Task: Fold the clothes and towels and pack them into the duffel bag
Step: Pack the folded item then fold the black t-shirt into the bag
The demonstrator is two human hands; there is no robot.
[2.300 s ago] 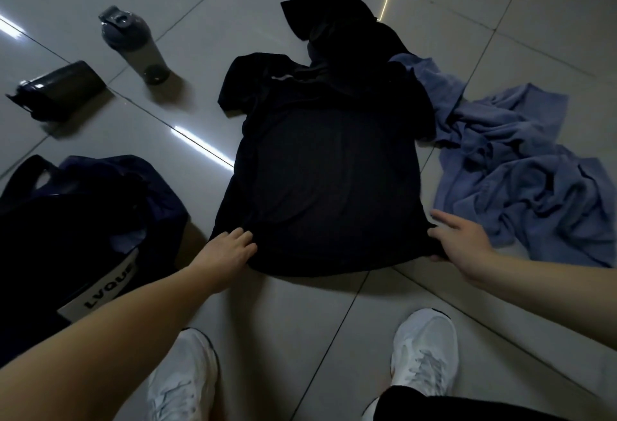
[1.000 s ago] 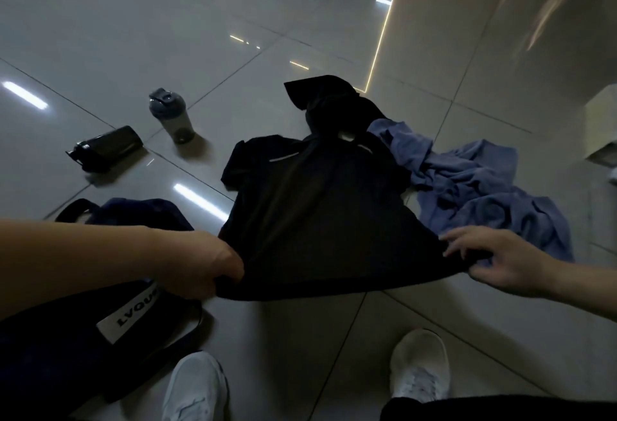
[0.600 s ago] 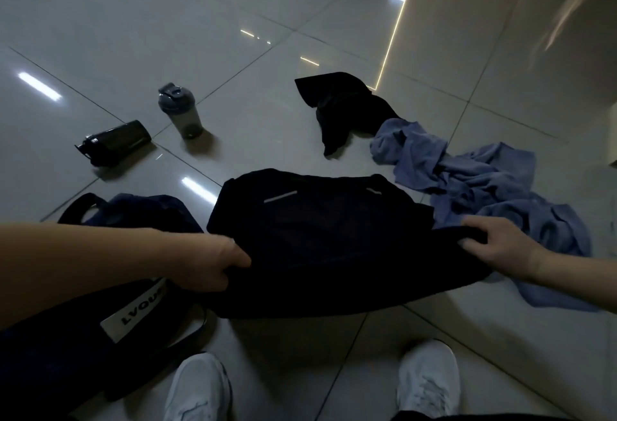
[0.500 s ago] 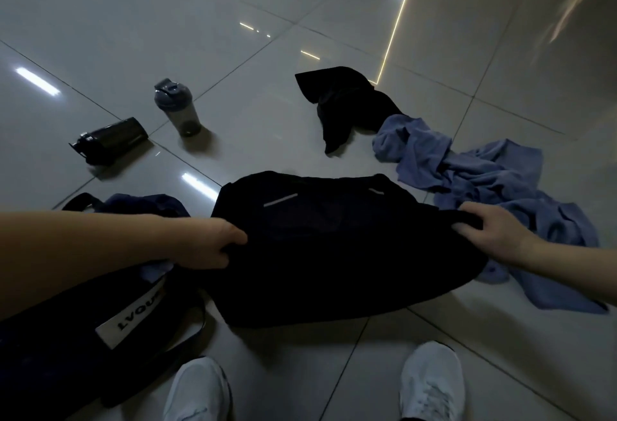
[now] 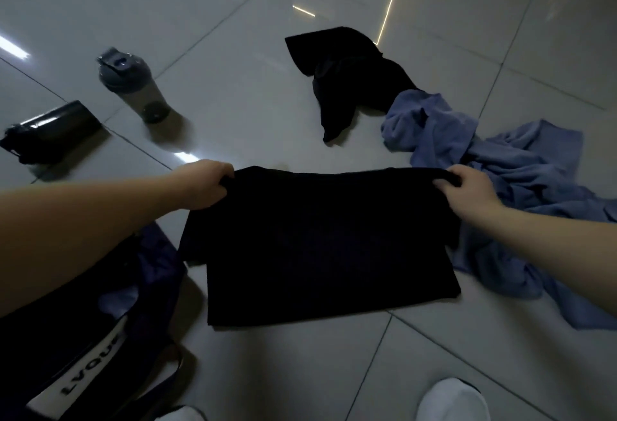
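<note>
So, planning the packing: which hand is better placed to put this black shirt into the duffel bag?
Probably left. The left hand grips the shirt corner nearest the duffel bag, which lies under that forearm; the right hand is over by the blue towel.

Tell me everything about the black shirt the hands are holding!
The black T-shirt is plain, dark, soft-looking cloth with no print showing. It lies doubled over on the shiny tiled floor as a rough rectangle, with a lower layer sticking out at both sides. The left hand and right hand each pinch a far corner of its top edge. Its right side lies against the crumpled blue towel, and its left side is close to the duffel bag.
</note>
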